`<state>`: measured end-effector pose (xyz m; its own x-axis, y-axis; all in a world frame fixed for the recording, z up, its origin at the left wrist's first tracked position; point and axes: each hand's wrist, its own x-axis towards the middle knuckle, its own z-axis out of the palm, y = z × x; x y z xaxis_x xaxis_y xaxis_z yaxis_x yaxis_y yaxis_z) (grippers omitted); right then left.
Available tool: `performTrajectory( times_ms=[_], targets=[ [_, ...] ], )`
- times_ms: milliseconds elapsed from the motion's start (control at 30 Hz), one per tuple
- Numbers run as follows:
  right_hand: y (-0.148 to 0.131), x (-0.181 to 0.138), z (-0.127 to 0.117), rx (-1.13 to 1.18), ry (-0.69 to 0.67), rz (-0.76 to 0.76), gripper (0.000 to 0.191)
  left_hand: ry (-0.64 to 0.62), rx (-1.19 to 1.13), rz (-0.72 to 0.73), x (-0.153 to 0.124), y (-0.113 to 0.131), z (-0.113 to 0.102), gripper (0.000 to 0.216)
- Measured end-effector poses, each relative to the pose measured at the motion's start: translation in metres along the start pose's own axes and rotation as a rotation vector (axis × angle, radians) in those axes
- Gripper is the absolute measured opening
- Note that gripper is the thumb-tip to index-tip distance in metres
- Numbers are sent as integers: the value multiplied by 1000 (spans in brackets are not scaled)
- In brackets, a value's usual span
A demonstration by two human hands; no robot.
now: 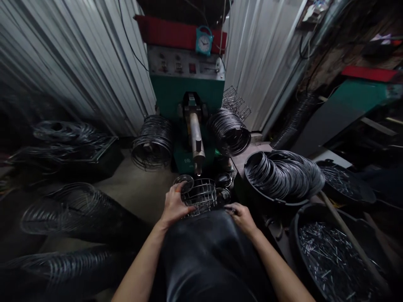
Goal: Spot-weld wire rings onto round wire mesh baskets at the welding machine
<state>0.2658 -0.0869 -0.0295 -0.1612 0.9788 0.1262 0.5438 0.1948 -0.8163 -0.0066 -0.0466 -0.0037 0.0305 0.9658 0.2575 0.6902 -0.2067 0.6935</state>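
Black apron up front, left hand gripping wire basket below the welder arm, right hand curled, contents unclear; I read positioning, next needs joint aligned under tip.

The machine has a green body, a grey control panel and a red band across its top, where a light-blue clock with a white face sits. The wall behind it is silver with ribbed stripes. In front of it, the wire basket is a silvery grid, and the apron is glossy black. To its right, a black tub holds dark grey wire rings.
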Motion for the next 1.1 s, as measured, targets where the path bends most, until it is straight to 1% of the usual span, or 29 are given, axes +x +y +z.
performTrajectory(
  times_ms=[67, 133, 200, 267, 367, 433, 533, 600, 700, 767, 900, 1100],
  targets=[
    [-38, 18, -12, -174, -123, -84, 15, -12, 128, 23, 3, 15, -1, 85],
    [-70, 35, -17, -366, -213, -53, 21, -16, 187, 31, 4, 28, -1, 86],
    [-89, 49, -14, -482, -239, -10, 21, -26, 208, 40, 3, 36, 0, 85],
    [-96, 57, -4, -509, -196, 8, 18, -45, 221, 62, 2, 40, 1, 85],
    [-91, 59, 13, -459, -108, -11, 15, -75, 233, 100, 1, 42, 2, 86],
    [-83, 56, 21, -362, -110, -61, 16, -93, 229, 111, 1, 41, 2, 87],
    [-72, 54, 21, -146, -197, -156, 18, -118, 210, 108, 4, 38, 0, 87],
    [-70, 56, 15, -80, -279, -224, 20, -129, 189, 110, 6, 35, -2, 87],
    [-72, 60, 6, -129, -401, -333, 23, -141, 155, 105, 10, 30, -5, 87],
    [-74, 64, 4, -186, -428, -368, 27, -151, 139, 90, 12, 29, -6, 87],
    [-72, 69, 10, -245, -394, -364, 23, -157, 125, 82, 16, 25, -7, 88],
    [-65, 76, 22, -192, -320, -411, 19, -138, 107, 115, 22, 13, -3, 86]
  ],
)
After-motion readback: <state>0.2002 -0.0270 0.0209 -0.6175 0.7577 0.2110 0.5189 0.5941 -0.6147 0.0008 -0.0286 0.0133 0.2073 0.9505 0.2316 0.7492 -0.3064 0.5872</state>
